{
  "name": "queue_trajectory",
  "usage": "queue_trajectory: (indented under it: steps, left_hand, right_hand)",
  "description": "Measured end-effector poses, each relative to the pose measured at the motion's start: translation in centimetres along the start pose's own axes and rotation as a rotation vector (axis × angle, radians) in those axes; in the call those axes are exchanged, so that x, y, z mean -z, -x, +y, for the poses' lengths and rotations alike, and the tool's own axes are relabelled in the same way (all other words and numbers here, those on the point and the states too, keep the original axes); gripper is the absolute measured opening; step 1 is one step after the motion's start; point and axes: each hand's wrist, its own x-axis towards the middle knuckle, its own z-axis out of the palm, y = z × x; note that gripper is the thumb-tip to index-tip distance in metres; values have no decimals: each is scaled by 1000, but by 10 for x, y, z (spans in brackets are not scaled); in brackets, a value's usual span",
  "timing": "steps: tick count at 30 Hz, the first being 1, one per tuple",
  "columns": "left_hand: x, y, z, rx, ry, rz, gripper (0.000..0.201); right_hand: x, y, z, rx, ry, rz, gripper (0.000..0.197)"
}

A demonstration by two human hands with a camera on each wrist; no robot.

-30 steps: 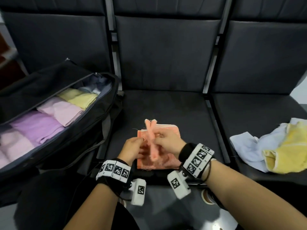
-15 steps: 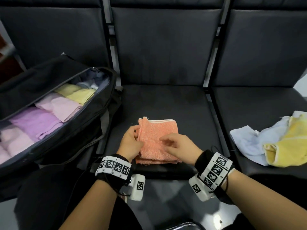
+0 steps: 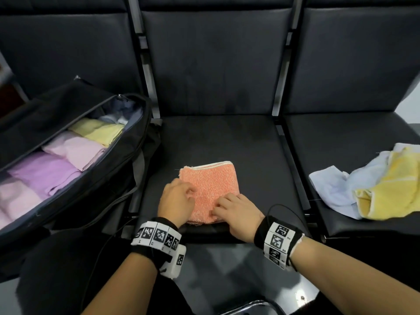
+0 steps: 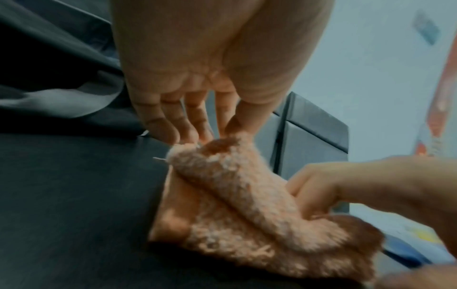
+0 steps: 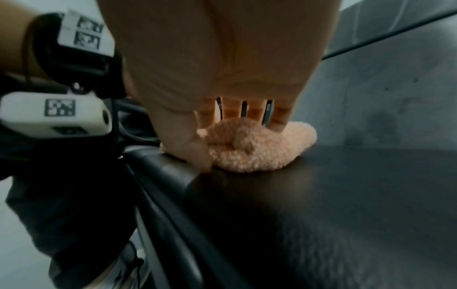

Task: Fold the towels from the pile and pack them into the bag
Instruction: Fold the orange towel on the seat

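Item: orange towel [image 3: 210,189]. Terry cloth, coarse looped pile, salmon-orange flecked with paler specks; a white hem runs along its far edge. Folded to a small, roughly square packet of several layers, lying flat on the front half of the middle seat [image 3: 250,144], its near edge close to the seat's front lip. In the left wrist view the upper layer [image 4: 237,187] is lifted into a rounded roll over the flat layer below, with a loose thread at one corner.

Left hand [image 3: 177,201]: at the towel's left edge, fingers bent downward, the tips and thumb pinching the top layer at its corner.

Right hand [image 3: 238,211]: on the towel's near right corner, fingers curled, the cloth bunched between thumb and fingertips in the right wrist view [image 5: 247,144]. Both wrists carry black bands with printed white markers.

Bag [image 3: 127,160]: black, unzipped, lying on the left seat just beside the middle one. Holds folded towels in a row: yellow [image 3: 100,133] farthest, then pale pink [image 3: 79,151], then lilac [image 3: 45,171], with more pale cloth at the near end.

Pile [image 3: 368,187]: on the right seat, well apart from the orange towel; an unfolded yellow cloth rumpled over a pale blue-white one.
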Motion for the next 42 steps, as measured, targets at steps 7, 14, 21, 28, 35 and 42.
queue_trajectory:
  steps: [7,14,21,28,35,42]
  left_hand:
    - [-13,19,20,-109,-407,-360,61]
    - [-23,14,16,-126,-504,-166,44]
    - [-14,3,7,-193,-349,-170,12]
    - [-8,-3,-11,-253,-222,-200,22]
    - [-2,-12,-20,-54,183,-143,15]
    - [-14,-16,-24,7,422,-166,11]
  right_hand:
    - [-7,-8,3,-62,-29,6,41]
    - [16,-15,18,-290,-637,126,25]
    - [3,2,15,-68,-193,136,63]
    - [-6,4,31,-262,-429,211,25]
    - [-2,3,57,-475,-862,342,23]
    - [-11,8,66,-547,-986,436,11]
